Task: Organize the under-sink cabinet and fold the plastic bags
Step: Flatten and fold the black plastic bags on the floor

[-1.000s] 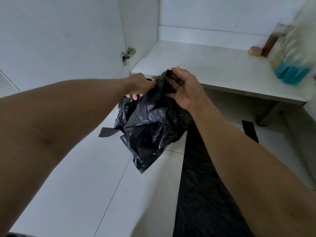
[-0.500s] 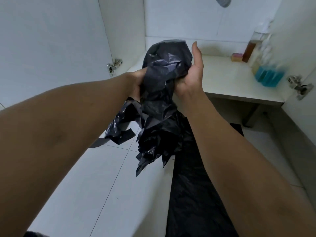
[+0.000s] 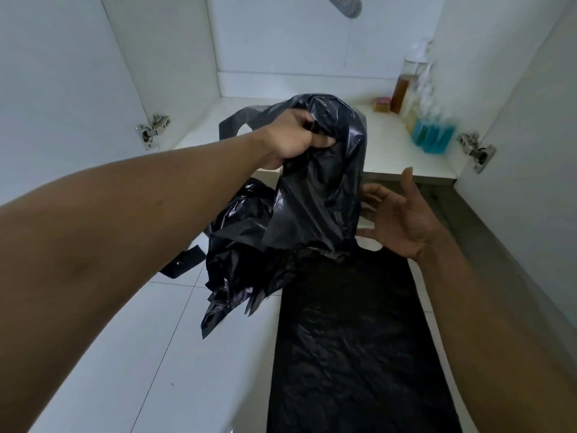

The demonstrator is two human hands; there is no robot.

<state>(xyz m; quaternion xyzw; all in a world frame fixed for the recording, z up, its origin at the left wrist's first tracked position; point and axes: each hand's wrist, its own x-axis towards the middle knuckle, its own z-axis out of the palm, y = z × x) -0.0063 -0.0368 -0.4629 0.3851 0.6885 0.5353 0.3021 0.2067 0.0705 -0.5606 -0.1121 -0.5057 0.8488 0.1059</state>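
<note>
A crumpled black plastic bag point(image 3: 318, 195) hangs in the air in front of the open under-sink cabinet, held up by my left hand point(image 3: 296, 139), whose fingers grip its top. Its loose lower end dangles over the floor tiles. My right hand point(image 3: 399, 220) is off the bag, just to its right, with the fingers spread and the palm facing the bag. A second black bag point(image 3: 356, 345) lies flat and spread out on the floor below my right arm.
The white cabinet shelf point(image 3: 390, 151) holds a blue liquid bottle point(image 3: 432, 134), an amber bottle point(image 3: 402, 90) and a small pink sponge point(image 3: 381, 104) at its back right. Door hinges point(image 3: 153, 131) sit on both sides. A grey drain hose point(image 3: 346, 4) hangs above.
My right hand has let go of the crumpled bag and dropped to its right side, open. My left hand lifted the bag higher and keeps its grip on the top.
</note>
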